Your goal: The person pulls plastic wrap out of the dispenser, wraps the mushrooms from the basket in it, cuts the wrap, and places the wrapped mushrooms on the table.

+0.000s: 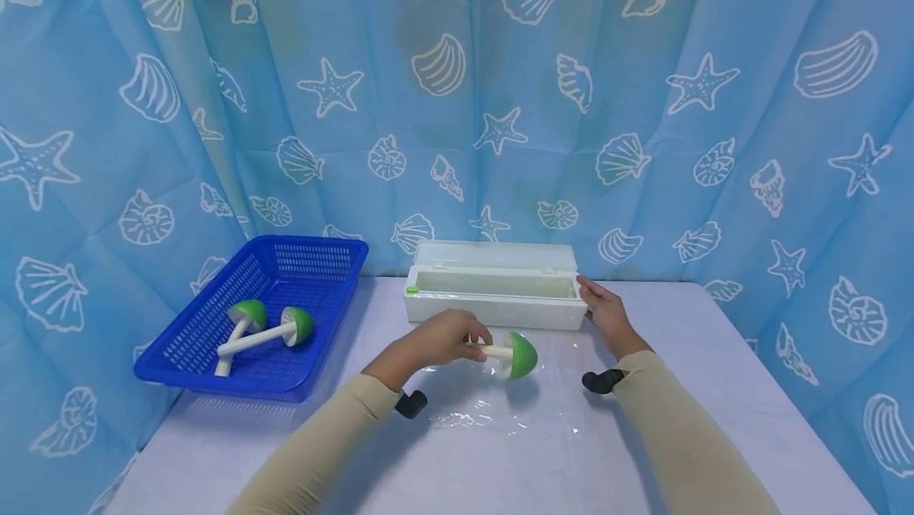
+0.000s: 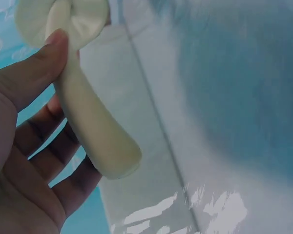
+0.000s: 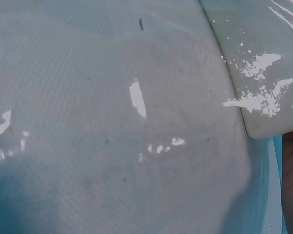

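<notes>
A toy mushroom (image 1: 524, 355) with a green cap and pale stem is in my left hand (image 1: 448, 338). The thumb and fingers pinch its stem (image 2: 95, 122), and it is held sideways above clear plastic film (image 1: 471, 416). The film lies in front of a long white cling film dispenser (image 1: 493, 313), whose lid (image 1: 494, 254) is raised. At the dispenser's right end, my right hand (image 1: 607, 317) holds the corner; some of its fingers are hidden. Only a small part of that hand (image 3: 292, 180) enters the right wrist view, beside the film-covered dispenser (image 3: 268, 97).
On the left stands a blue plastic basket (image 1: 336, 317) with two more green-capped mushrooms (image 1: 300, 326) inside. A small green piece (image 1: 412, 290) sits at the dispenser's left end. Behind the white table (image 1: 743, 420) hangs a blue shell-patterned curtain (image 1: 500, 134).
</notes>
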A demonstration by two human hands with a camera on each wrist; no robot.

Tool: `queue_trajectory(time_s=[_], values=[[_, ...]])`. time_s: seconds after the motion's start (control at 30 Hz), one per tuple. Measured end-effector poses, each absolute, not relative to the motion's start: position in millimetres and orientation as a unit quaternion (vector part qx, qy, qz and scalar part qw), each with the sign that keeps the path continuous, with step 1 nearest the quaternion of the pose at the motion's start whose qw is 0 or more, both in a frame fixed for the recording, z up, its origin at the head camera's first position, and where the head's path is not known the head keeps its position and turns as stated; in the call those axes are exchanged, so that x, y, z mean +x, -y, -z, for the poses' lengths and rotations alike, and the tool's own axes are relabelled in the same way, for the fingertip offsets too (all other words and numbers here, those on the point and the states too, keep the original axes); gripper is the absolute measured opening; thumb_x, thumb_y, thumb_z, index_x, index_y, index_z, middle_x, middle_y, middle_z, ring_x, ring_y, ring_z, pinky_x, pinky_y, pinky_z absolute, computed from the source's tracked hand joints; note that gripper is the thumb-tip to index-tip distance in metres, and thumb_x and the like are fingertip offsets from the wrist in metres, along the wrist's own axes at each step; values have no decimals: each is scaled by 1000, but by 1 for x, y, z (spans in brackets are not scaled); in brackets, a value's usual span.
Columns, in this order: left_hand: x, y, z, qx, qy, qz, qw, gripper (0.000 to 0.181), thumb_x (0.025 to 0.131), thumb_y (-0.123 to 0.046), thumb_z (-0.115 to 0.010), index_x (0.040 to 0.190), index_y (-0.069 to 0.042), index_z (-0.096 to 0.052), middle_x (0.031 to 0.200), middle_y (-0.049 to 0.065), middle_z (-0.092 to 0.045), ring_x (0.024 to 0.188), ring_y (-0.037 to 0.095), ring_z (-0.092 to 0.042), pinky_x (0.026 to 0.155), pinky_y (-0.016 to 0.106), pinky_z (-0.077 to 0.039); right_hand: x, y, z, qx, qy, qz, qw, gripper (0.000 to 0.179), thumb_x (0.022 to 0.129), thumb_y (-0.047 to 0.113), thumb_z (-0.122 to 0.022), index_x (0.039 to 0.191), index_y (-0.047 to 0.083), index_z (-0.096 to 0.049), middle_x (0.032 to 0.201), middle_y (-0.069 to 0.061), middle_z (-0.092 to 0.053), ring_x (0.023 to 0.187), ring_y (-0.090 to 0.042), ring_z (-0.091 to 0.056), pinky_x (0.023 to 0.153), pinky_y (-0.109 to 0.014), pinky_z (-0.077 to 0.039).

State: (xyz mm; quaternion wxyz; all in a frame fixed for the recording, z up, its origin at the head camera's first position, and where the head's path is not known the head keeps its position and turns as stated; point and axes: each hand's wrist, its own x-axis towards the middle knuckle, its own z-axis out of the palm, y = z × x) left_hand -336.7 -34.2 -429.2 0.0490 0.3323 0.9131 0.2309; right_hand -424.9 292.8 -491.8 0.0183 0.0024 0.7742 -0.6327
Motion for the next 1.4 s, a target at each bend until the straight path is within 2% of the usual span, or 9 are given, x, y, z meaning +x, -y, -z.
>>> queue_trajectory(time_s=[0.5, 0.87, 1.07, 1.27, 1.4], values=[[-323, 2, 452, 314, -931, -185, 13, 24, 82, -33, -78, 104, -27, -76, 83, -17, -58, 76, 1, -53, 64, 22, -44, -421, -291, 491, 5, -763, 646, 22, 50, 107, 30, -38, 153, 14, -31, 159, -7, -20, 143, -28, -22, 112, -47, -25], [-319, -2, 465, 321, -933, -161, 27, 24, 82, -32, -78, 105, -28, -75, 86, -17, -57, 77, 0, -53, 65, 21, -44, -424, -293, 493, -8, -750, 661, 15, 52, 106, 33, -39, 152, 10, -31, 159, -8, -23, 143, -27, -24, 111, -45, -26], [-319, 0, 472, 324, -932, -161, 30, 23, 85, -30, -76, 106, -24, -74, 87, -15, -58, 77, 2, -54, 67, 22, -45, -424, -294, 495, -9, -744, 668, 12, 53, 106, 33, -40, 152, 10, -31, 159, -8, -22, 143, -27, -22, 112, -45, -25], [-318, 1, 471, 321, -934, -153, 28, 31, 87, -29, -74, 116, -20, -69, 91, -12, -61, 80, 3, -55, 71, 23, -47, -425, -293, 499, 12, -731, 682, 9, 55, 104, 37, -42, 152, 12, -32, 159, -6, -23, 143, -25, -23, 112, -45, -25], [-318, 4, 470, 322, -932, -166, 26, 31, 88, -29, -73, 118, -19, -68, 94, -12, -61, 80, 3, -55, 71, 24, -47, -424, -293, 498, 15, -727, 687, 3, 55, 104, 36, -44, 152, 11, -33, 158, -7, -25, 142, -26, -26, 111, -45, -27]])
